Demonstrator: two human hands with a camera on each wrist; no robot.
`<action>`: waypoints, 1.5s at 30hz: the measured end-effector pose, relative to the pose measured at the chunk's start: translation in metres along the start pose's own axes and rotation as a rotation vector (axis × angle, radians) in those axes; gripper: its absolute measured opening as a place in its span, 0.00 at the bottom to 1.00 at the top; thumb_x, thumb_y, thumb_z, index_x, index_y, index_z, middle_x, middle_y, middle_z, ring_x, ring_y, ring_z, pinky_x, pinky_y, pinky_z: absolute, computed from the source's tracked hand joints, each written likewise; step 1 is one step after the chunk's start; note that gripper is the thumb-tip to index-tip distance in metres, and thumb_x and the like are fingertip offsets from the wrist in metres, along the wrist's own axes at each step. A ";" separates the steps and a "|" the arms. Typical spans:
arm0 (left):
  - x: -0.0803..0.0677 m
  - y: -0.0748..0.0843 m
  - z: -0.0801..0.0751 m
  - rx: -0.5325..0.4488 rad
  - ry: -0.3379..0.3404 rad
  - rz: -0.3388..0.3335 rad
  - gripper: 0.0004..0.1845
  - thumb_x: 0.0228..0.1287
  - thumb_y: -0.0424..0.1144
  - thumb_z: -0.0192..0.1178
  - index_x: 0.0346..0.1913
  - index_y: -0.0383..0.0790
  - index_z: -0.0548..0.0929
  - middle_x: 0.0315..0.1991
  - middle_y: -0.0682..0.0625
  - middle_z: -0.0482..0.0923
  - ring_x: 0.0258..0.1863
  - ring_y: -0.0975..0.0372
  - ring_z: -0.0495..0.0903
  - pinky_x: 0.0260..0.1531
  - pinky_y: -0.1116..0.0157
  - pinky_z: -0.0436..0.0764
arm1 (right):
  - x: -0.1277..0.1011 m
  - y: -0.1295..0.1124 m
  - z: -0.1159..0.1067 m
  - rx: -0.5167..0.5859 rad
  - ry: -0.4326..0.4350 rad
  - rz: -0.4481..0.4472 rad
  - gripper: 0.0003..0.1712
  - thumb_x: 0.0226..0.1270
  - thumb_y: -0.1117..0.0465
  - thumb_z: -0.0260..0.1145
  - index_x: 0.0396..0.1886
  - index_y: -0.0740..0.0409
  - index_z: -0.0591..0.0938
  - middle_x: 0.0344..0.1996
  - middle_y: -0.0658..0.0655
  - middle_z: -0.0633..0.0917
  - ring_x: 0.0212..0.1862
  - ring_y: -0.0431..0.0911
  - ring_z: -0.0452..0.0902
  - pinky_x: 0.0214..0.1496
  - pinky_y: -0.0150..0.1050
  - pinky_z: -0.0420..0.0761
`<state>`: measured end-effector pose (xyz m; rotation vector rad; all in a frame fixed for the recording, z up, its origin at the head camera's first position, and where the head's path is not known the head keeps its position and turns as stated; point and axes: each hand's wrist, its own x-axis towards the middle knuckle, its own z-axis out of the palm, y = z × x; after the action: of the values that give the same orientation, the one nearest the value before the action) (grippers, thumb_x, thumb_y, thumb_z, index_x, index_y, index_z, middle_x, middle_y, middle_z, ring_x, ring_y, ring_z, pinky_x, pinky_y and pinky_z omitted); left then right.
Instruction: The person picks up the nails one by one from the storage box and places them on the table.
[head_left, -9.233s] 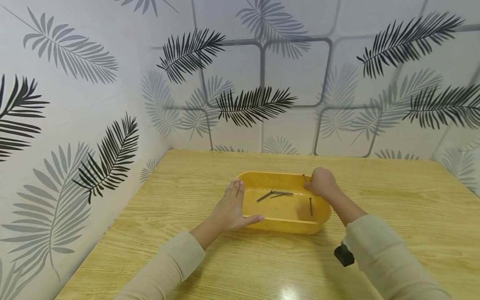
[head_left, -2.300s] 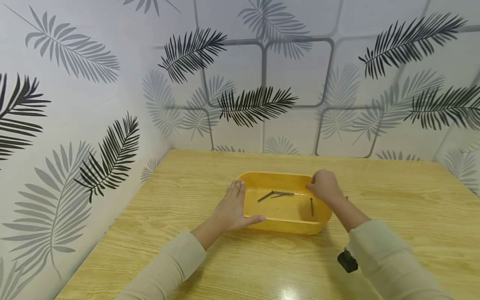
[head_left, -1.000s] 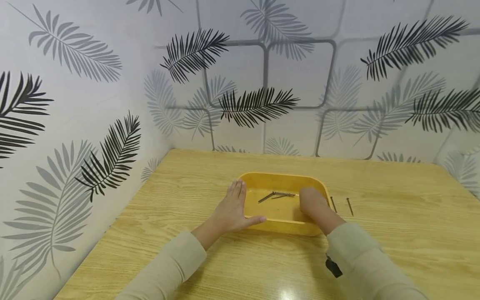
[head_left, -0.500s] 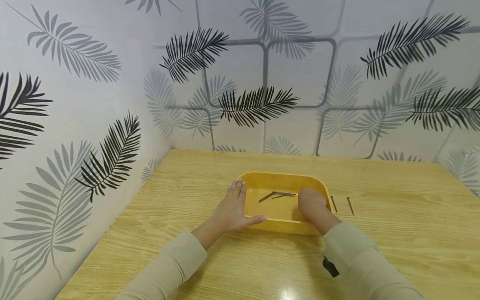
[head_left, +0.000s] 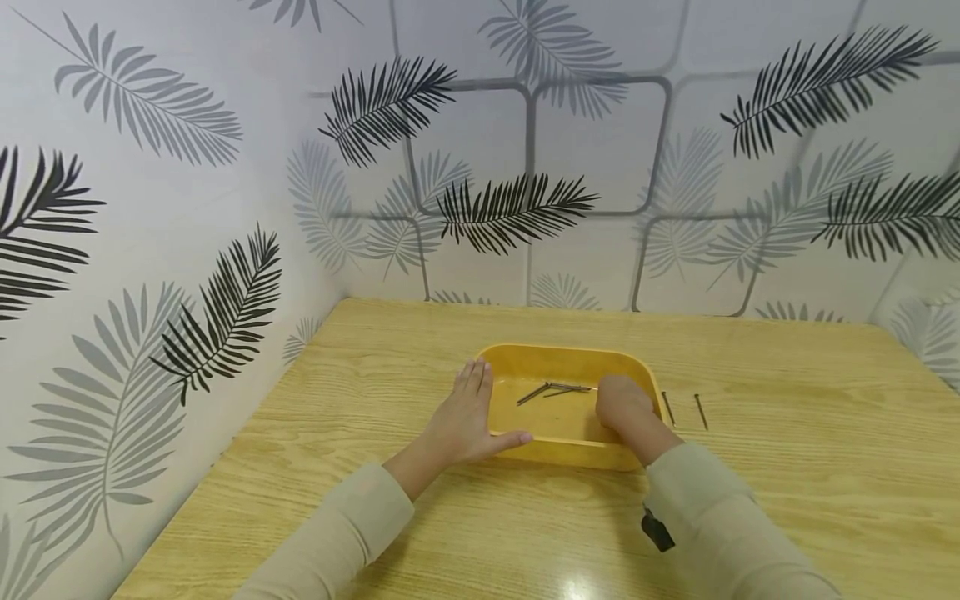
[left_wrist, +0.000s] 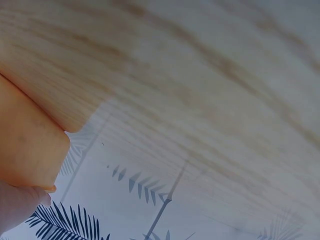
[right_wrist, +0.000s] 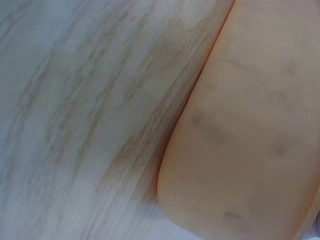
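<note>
A yellow plastic tray (head_left: pixel 558 452) sits on the wooden table. My left hand (head_left: pixel 459 421) rests against its left end, fingers straight and thumb lying over the front rim; the left wrist view shows fingertips (left_wrist: pixel 22 202) at the tray's edge. Several thin dark nails (head_left: pixel 551 390) lie in a loose cluster on the tray floor. My right hand (head_left: pixel 624 404) reaches down inside the right end, its fingertips hidden behind the hand. Whether a nail is between them cannot be seen. The right wrist view shows only the tray's outer wall (right_wrist: pixel 240 125) and table.
Two nails lie side by side on the table just right of the tray, the nearer nail (head_left: pixel 668 408) close to the wall and the farther nail (head_left: pixel 701 412) beyond it. A leaf-patterned wall (head_left: pixel 480 275) stands behind the table (head_left: pixel 810 450).
My right hand, holding a nail by the far right rim at first, has moved down into the tray, over where a nail lay. Two nails now show on the table. My left hand stays put.
</note>
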<state>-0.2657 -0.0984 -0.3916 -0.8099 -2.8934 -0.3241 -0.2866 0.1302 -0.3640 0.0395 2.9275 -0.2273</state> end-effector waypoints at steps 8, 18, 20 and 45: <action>0.000 0.000 -0.001 -0.007 -0.005 -0.002 0.70 0.40 0.85 0.18 0.70 0.24 0.45 0.72 0.31 0.41 0.73 0.43 0.41 0.72 0.54 0.46 | 0.005 0.003 0.000 0.019 -0.022 0.023 0.08 0.58 0.71 0.54 0.21 0.63 0.75 0.22 0.58 0.72 0.20 0.44 0.63 0.16 0.31 0.62; -0.001 0.001 -0.001 -0.006 0.003 -0.003 0.66 0.47 0.82 0.28 0.70 0.23 0.45 0.72 0.31 0.41 0.73 0.43 0.42 0.72 0.53 0.47 | 0.019 0.011 0.008 -0.022 -0.009 0.022 0.07 0.55 0.69 0.55 0.19 0.63 0.75 0.21 0.58 0.73 0.20 0.45 0.66 0.16 0.31 0.65; -0.001 0.001 -0.001 -0.008 0.007 -0.002 0.68 0.43 0.84 0.22 0.70 0.23 0.46 0.72 0.31 0.42 0.73 0.43 0.42 0.72 0.53 0.47 | 0.013 0.009 0.003 -0.014 0.017 -0.008 0.10 0.53 0.70 0.55 0.15 0.61 0.73 0.20 0.57 0.73 0.21 0.44 0.65 0.17 0.31 0.65; 0.001 0.001 0.000 -0.001 -0.004 -0.008 0.66 0.46 0.83 0.25 0.70 0.23 0.46 0.72 0.31 0.42 0.73 0.43 0.43 0.72 0.53 0.46 | -0.009 0.011 -0.021 0.167 0.242 -0.197 0.27 0.55 0.65 0.63 -0.03 0.59 0.72 -0.03 0.44 0.64 0.07 0.38 0.65 0.34 0.40 0.81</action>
<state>-0.2657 -0.0974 -0.3917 -0.8005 -2.9016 -0.3253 -0.2813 0.1446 -0.3437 -0.2111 3.1442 -0.5328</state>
